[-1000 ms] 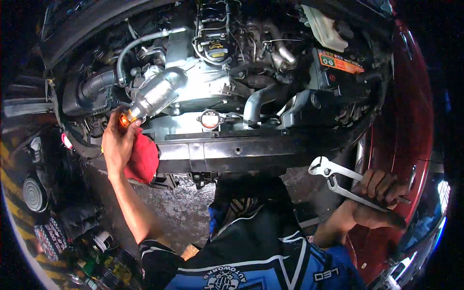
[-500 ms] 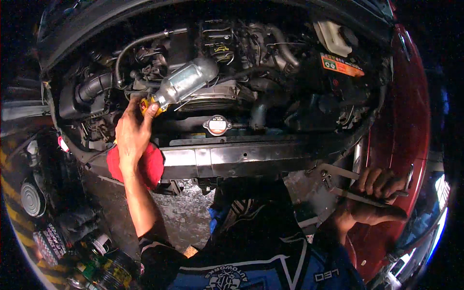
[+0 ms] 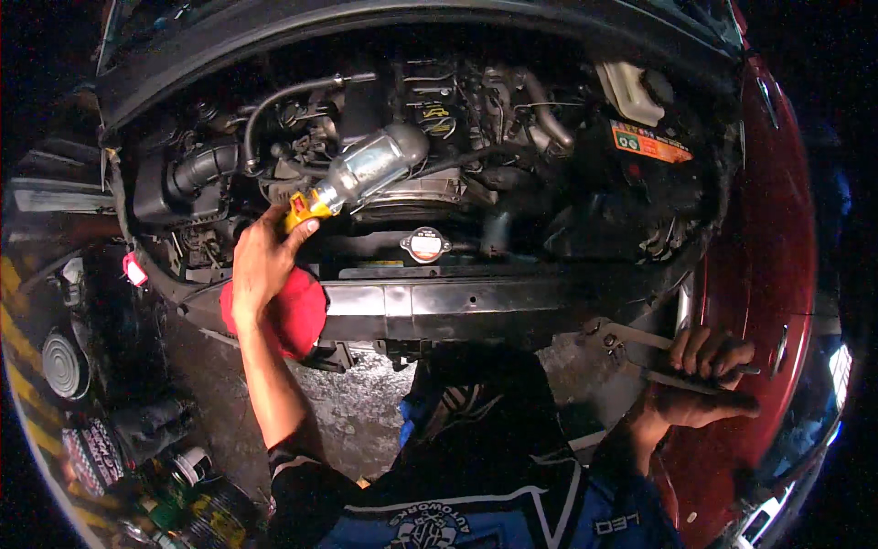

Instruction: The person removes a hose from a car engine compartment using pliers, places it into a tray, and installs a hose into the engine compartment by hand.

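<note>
My left hand point(image 3: 263, 261) is closed around the yellow handle of a work lamp point(image 3: 370, 169). The lamp's clear and metallic head points up and to the right, over the engine point(image 3: 430, 101). In my right hand point(image 3: 709, 366), at the lower right, is a pair of metal pliers point(image 3: 605, 335). Its jaws point left, in front of the car's front crossmember point(image 3: 439, 306), and its two handles are apart. My fingers wrap the handles while the thumb sticks out to the right. A radiator cap point(image 3: 426, 244) sits below the lamp, touched by neither hand.
A round red object point(image 3: 297, 311) lies on the crossmember behind my left forearm. A battery point(image 3: 651, 143) with an orange label and a whitish plastic reservoir point(image 3: 631, 91) stand at the engine bay's right. A red car panel point(image 3: 759, 247) borders the right. Several containers point(image 3: 192, 465) crowd the lower left.
The view has shifted a little, so the engine bay appears slightly lower and further right. The pliers have moved slightly left with my right hand. Both hands keep their holds.
</note>
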`<state>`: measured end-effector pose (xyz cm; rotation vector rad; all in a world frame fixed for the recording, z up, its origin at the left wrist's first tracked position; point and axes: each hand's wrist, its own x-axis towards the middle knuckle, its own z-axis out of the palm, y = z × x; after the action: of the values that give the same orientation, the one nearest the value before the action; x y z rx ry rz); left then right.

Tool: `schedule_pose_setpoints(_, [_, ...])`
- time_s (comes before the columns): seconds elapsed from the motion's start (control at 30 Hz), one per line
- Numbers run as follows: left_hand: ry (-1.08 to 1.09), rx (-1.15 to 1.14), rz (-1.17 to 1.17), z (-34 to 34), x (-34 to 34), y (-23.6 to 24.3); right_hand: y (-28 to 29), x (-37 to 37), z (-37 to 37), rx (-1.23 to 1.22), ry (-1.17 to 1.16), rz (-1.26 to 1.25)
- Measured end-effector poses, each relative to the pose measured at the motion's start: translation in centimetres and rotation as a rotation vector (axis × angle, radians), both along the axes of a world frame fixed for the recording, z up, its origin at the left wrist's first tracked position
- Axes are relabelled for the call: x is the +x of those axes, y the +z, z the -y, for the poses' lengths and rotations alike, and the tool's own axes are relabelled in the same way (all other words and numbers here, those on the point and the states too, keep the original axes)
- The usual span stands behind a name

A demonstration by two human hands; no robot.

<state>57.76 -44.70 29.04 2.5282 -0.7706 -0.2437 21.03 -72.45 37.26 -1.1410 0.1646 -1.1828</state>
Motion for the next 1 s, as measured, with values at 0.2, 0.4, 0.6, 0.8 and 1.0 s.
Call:
schedule_pose_setpoints(0.2, [0.05,0.027,-0.014,-0.4,1.1,0.1,-0.2,-1.0,-0.3,0.141,-0.206,-0.07])
schedule_pose_setpoints(0.4, [0.034,-0.088,0.354,0.1,-1.8,0.7,-0.4,-0.2,0.3,-0.05,-0.119,-0.051])
schedule_pose_setpoints(0.6, [0.028,-0.156,0.304,0.1,-3.8,0.4,0.0,0.3,-0.1,-0.025,-0.049,-0.034])
schedule_pose_setpoints(0.8, [0.009,-0.093,0.302,0.4,-4.0,-0.7,0.0,0.6,-0.3,-0.061,-0.097,-0.071])
schedule_pose_setpoints(1.0, [-0.032,-0.067,0.326,0.9,-4.1,-0.9,0.2,-0.2,-0.2,-0.049,-0.093,-0.072])
